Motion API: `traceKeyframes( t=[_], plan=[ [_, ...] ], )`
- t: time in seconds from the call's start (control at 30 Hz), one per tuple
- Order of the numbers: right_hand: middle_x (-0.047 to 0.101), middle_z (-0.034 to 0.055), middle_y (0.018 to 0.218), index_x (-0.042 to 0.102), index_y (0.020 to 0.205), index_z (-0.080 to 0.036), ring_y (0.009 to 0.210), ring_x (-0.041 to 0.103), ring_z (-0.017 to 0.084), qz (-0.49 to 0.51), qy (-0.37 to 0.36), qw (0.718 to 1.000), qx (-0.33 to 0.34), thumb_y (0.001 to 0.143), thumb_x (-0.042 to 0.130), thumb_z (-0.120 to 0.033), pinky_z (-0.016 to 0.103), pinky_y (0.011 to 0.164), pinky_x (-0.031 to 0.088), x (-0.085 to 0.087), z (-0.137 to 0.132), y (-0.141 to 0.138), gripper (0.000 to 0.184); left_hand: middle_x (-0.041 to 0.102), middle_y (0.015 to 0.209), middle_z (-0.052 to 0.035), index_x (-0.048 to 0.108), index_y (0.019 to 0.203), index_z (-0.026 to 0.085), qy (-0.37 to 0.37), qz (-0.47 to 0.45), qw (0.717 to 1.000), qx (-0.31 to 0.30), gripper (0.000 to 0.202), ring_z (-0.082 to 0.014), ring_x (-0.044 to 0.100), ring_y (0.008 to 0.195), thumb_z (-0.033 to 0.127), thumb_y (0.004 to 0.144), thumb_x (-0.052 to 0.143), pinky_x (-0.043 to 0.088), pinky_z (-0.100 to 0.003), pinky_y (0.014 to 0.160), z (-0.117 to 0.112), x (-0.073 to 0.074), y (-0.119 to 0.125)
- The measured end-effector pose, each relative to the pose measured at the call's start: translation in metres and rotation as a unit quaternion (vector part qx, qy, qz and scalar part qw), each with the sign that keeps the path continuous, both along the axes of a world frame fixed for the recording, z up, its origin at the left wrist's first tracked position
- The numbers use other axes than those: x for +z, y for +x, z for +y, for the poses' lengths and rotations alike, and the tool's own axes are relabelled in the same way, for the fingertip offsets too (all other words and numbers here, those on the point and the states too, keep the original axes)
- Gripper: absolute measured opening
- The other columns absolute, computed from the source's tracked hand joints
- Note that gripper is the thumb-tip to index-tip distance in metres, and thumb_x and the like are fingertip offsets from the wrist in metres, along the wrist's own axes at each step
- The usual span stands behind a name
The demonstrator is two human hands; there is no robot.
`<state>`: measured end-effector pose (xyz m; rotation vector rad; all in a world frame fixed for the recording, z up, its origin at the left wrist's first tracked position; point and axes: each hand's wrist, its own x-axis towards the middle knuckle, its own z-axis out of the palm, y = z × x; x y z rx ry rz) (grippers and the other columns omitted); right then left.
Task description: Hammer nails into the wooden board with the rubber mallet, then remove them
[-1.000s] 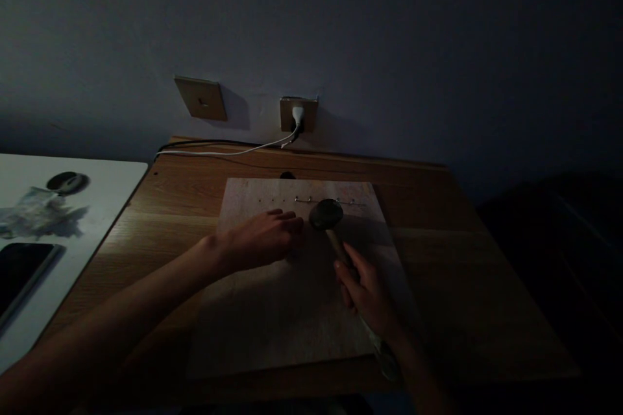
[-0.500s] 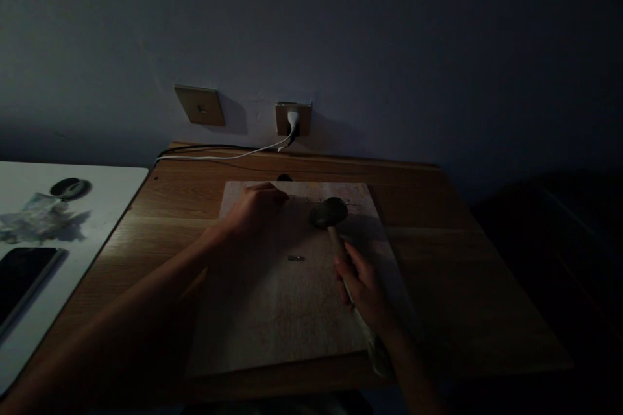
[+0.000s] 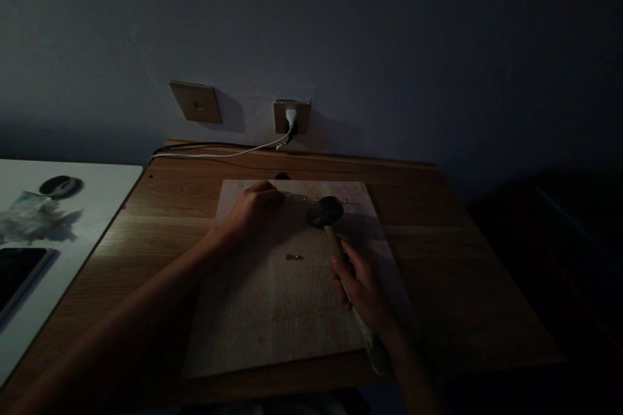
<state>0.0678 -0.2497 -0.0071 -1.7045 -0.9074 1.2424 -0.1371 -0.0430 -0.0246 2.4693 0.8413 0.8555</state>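
A pale wooden board (image 3: 272, 311) lies on a brown wooden table (image 3: 160, 207) in dim light. My right hand (image 3: 363, 288) is closed round the handle of a hammer (image 3: 327, 213), whose dark head rests near the board's far edge. My left hand (image 3: 250, 207) rests at the board's far left with fingers curled together by a row of small nails (image 3: 316, 200); what they pinch is hidden. One loose nail (image 3: 293, 257) lies on the board between my hands.
A white plug and cable (image 3: 291, 118) run from a wall socket behind the table; a wall switch plate (image 3: 195, 102) is to its left. On a white surface at left lie a phone (image 3: 17, 272), crumpled plastic (image 3: 26, 220) and a small dark round object (image 3: 61, 186).
My left hand has moved from the board's middle to its far left edge, uncovering a loose nail left lying on the board. The hammer and right hand have barely shifted.
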Motion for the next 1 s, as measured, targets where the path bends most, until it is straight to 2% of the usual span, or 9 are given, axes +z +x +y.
traceKeyframes(
  t=[0.1,0.23,0.43,0.63,0.73,0.8,0.87,0.93,1.0],
  plan=[
    [0.047,-0.0079,0.067,0.056,0.126,-0.020,0.039,0.042,0.006,-0.009,0.018,0.999,0.031,0.093,0.054,-0.051,0.017,0.032,0.031,0.008,0.010,-0.004,0.046,0.075,0.097,-0.0076,0.075,0.102,0.017,-0.022,-0.008,0.999,0.026,0.022,-0.0174,0.071,0.084,0.021,0.092,0.055,0.058,-0.030,0.080,0.000,0.000,-0.001],
    [0.050,-0.0071,0.067,0.060,0.109,-0.021,0.040,0.046,0.006,-0.032,0.051,0.994,0.088,0.095,0.052,-0.050,0.016,0.032,0.034,0.020,0.035,-0.015,0.034,0.076,0.105,-0.0080,0.069,0.116,0.016,-0.041,0.014,0.998,0.044,0.029,-0.0180,0.072,0.090,0.017,0.090,0.054,0.057,-0.031,0.085,-0.003,0.003,0.000],
    [0.050,-0.0075,0.063,0.060,0.118,-0.021,0.038,0.045,0.006,-0.050,0.050,0.992,0.106,0.095,0.053,-0.048,0.016,0.031,0.034,0.022,0.061,-0.028,0.036,0.077,0.096,-0.0049,0.055,0.132,0.016,-0.100,0.011,0.994,0.051,0.050,-0.0163,0.073,0.078,0.010,0.083,0.061,0.056,-0.025,0.072,-0.003,0.005,0.000],
    [0.052,-0.0054,0.066,0.060,0.129,-0.022,0.041,0.045,0.007,-0.062,0.078,0.989,0.108,0.096,0.052,-0.048,0.019,0.036,0.035,0.023,0.054,-0.030,0.043,0.075,0.096,-0.0045,0.055,0.130,0.016,-0.128,0.007,0.990,0.054,0.049,-0.0158,0.071,0.078,0.008,0.082,0.062,0.054,-0.025,0.071,0.000,0.002,0.000],
    [0.052,-0.0055,0.066,0.057,0.135,-0.022,0.042,0.044,0.007,-0.065,0.060,0.991,0.096,0.096,0.052,-0.049,0.019,0.037,0.035,0.022,0.038,-0.025,0.047,0.070,0.106,-0.0084,0.060,0.120,0.015,-0.072,0.011,0.996,0.058,0.038,-0.0186,0.068,0.088,0.011,0.082,0.063,0.055,-0.030,0.079,-0.002,0.009,-0.003],
    [0.051,-0.0055,0.067,0.056,0.137,-0.022,0.042,0.043,0.007,-0.064,0.028,0.995,0.078,0.095,0.054,-0.052,0.019,0.036,0.034,0.020,0.024,-0.019,0.052,0.064,0.110,-0.0098,0.063,0.108,0.016,-0.025,0.032,0.999,0.014,0.023,-0.0198,0.066,0.092,0.017,0.085,0.063,0.054,-0.032,0.081,-0.009,0.023,-0.006],
    [0.049,-0.0057,0.066,0.054,0.141,-0.020,0.042,0.043,0.008,-0.062,-0.004,0.996,0.058,0.093,0.055,-0.054,0.019,0.036,0.033,0.017,0.010,-0.013,0.059,0.062,0.105,-0.0076,0.064,0.100,0.017,-0.011,0.083,0.992,-0.098,0.012,-0.0178,0.064,0.089,0.021,0.089,0.061,0.053,-0.029,0.079,-0.023,0.039,-0.008],
    [0.048,-0.0063,0.065,0.050,0.144,-0.019,0.042,0.042,0.008,-0.057,-0.029,0.997,0.040,0.091,0.056,-0.056,0.019,0.035,0.033,0.016,-0.001,-0.009,0.065,0.063,0.099,-0.0053,0.064,0.100,0.019,-0.010,0.158,0.967,-0.199,0.013,-0.0172,0.064,0.085,0.022,0.087,0.065,0.053,-0.029,0.077,-0.040,0.052,-0.007],
    [0.048,-0.0067,0.065,0.049,0.146,-0.018,0.041,0.040,0.007,-0.052,-0.044,0.997,0.025,0.090,0.057,-0.058,0.019,0.035,0.032,0.014,-0.009,-0.006,0.069,0.063,0.098,-0.0068,0.065,0.100,0.018,0.021,0.218,0.951,-0.218,0.018,-0.0205,0.064,0.088,0.023,0.083,0.069,0.053,-0.032,0.078,-0.057,0.057,-0.001]
  ],
)
